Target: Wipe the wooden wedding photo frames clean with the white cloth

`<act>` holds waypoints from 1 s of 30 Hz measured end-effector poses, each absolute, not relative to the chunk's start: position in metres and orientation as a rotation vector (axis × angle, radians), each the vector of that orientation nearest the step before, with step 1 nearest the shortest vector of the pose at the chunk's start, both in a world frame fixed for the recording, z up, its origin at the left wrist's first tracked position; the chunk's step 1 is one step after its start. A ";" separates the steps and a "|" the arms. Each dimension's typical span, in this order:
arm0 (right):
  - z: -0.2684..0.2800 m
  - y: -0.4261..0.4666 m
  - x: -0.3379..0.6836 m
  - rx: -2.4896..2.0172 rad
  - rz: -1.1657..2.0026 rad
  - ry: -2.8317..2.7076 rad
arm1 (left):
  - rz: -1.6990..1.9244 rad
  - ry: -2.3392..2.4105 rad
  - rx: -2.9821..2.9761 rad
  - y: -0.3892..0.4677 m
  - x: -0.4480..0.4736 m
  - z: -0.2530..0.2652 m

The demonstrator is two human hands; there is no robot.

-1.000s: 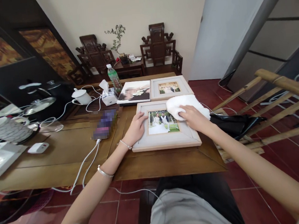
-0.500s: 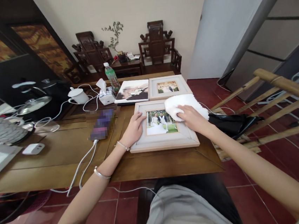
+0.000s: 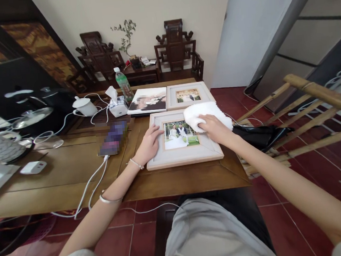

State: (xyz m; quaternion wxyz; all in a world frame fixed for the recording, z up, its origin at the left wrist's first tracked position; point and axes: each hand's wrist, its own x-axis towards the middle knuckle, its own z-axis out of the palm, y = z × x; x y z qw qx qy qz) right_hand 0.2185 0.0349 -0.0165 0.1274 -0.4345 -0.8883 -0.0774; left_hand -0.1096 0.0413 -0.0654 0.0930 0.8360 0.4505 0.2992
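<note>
A light-coloured picture frame (image 3: 185, 158) lies flat on the wooden table, face up, with a photo (image 3: 177, 137) of a couple outdoors inside it. My left hand (image 3: 149, 144) grips the frame's left side, its fingers bent over the rim. In my right hand (image 3: 214, 128) is a bunched white cloth (image 3: 202, 111), pressed onto the frame's upper right corner and hiding that corner. Just behind lie a second picture frame (image 3: 209, 93) and, to its left, a flat photo panel (image 3: 146, 102).
Left of the frame lie a phone (image 3: 113, 138) on a white cable and a charger plug (image 3: 33, 167). Further back stand a tissue box (image 3: 118, 107), a green-labelled bottle (image 3: 123, 83) and a lidded white cup (image 3: 84, 107). A bamboo chair (image 3: 311, 90) stands on the right.
The whole view has shifted slightly. Both hands keep their places on the frame, and the cloth remains at its upper right corner with little visible movement.
</note>
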 end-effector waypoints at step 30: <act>0.021 -0.009 0.198 -1.572 -0.172 -2.716 | 0.919 1.338 2.454 0.064 -0.109 -0.075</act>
